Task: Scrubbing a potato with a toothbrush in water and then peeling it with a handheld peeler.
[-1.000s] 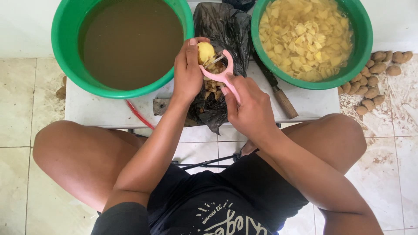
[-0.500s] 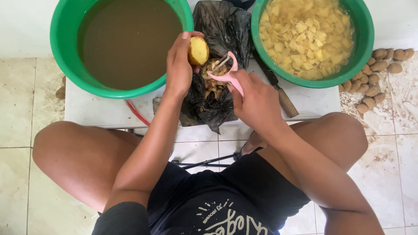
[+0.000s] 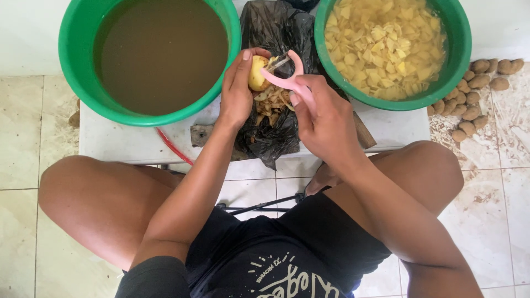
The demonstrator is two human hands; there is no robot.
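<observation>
Left hand (image 3: 236, 91) is gripping a small potato (image 3: 258, 73) – fingers wrapping its left side, thumb lying over the top, yellow peeled flesh facing up and right. The potato's long axis is running roughly up the frame, tipped a little right; it is sitting above the black bag, between the two bowls. Right hand (image 3: 323, 118) is closing tight around the handle of a pink peeler (image 3: 286, 77), fingers curled fully, thumb pressing on the handle. The peeler handle is running from the hand up and left, its Y-shaped head and blade lying against the potato's upper right side.

Under the hands a black plastic bag (image 3: 279, 33) is lying open with a heap of brownish peels (image 3: 271, 102) on it. Everything is resting on a low white table (image 3: 121, 140). Two green bowls: the left bowl (image 3: 77, 66) is holding murky brown water, the right bowl (image 3: 461, 55) is holding pale yellow potato slices (image 3: 386, 47) in water. One wooden knife handle (image 3: 363, 131) is peeking out just right of the right hand – blade hidden. One red strip (image 3: 172, 146) is lying at the table's near edge. On the tiled floor to the right, a cluster of unpeeled brown potatoes (image 3: 475, 94) – about fifteen, exact count hard to tell. The person's bare knees are flanking the table.
</observation>
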